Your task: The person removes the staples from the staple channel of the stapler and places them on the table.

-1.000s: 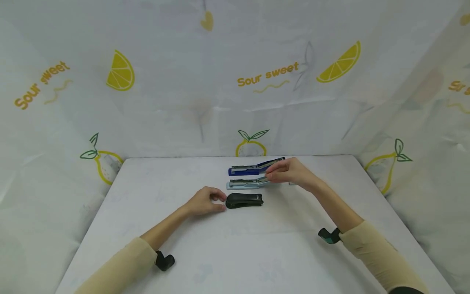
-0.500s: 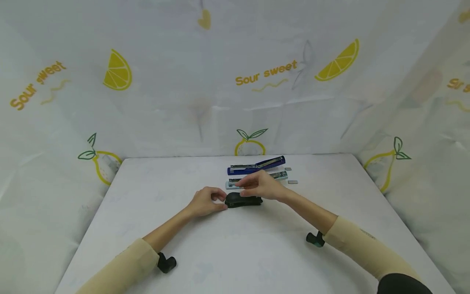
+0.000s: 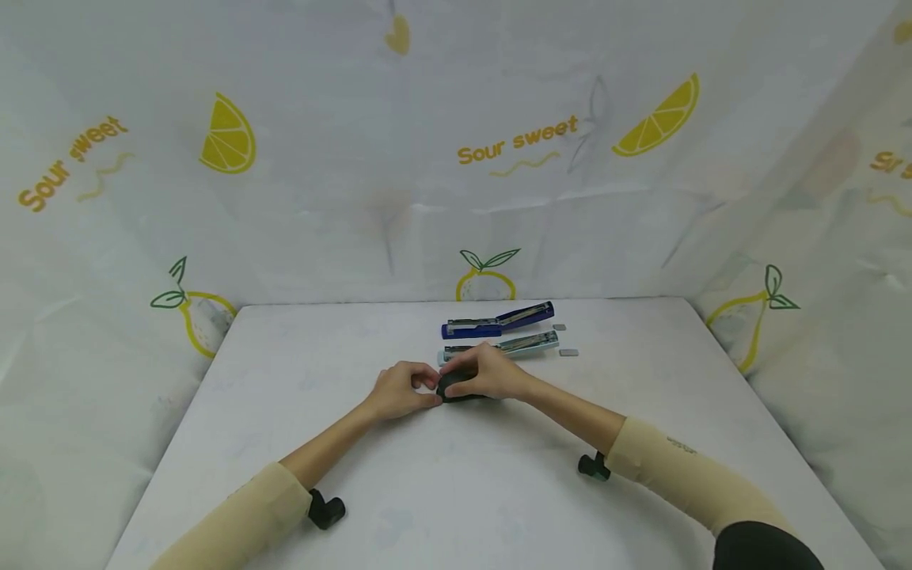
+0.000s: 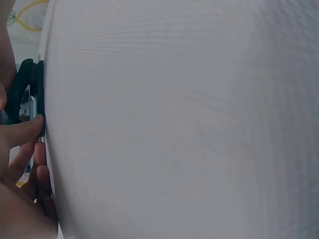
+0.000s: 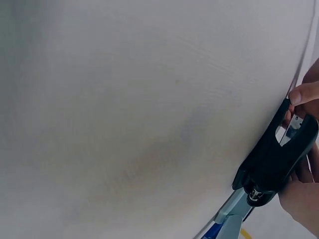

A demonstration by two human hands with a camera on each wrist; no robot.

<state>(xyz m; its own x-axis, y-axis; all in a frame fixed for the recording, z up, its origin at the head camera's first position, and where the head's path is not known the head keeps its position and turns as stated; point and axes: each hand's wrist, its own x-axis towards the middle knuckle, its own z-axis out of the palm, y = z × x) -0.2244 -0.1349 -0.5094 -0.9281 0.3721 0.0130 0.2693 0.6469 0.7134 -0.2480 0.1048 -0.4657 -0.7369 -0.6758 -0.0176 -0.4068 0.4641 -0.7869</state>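
Note:
A black stapler (image 3: pixel 450 382) lies on the white table between both hands, largely covered by the right one in the head view. With thumb and fingers, my left hand (image 3: pixel 400 392) pinches the left end of its base. My right hand (image 3: pixel 493 374) reaches over from the right and grips the upper arm. In the right wrist view the stapler (image 5: pixel 276 157) shows a gap between upper arm and base, with its hinge end nearest the camera. The left thumb (image 4: pixel 27 130) presses against the base in the left wrist view.
Behind stands a light blue stapler (image 3: pixel 530 343), its top folded back. A dark blue stapler (image 3: pixel 526 315), likewise opened out, lies farther back. Two small grey staple strips, one near (image 3: pixel 568 352) and one far (image 3: pixel 559 327), sit to their right. A lemon-printed sheet (image 3: pixel 321 158) hangs behind the table.
My right hand has left the light blue stapler, moved left and toward me, and taken hold of the black stapler. The left hand has stayed at its left end.

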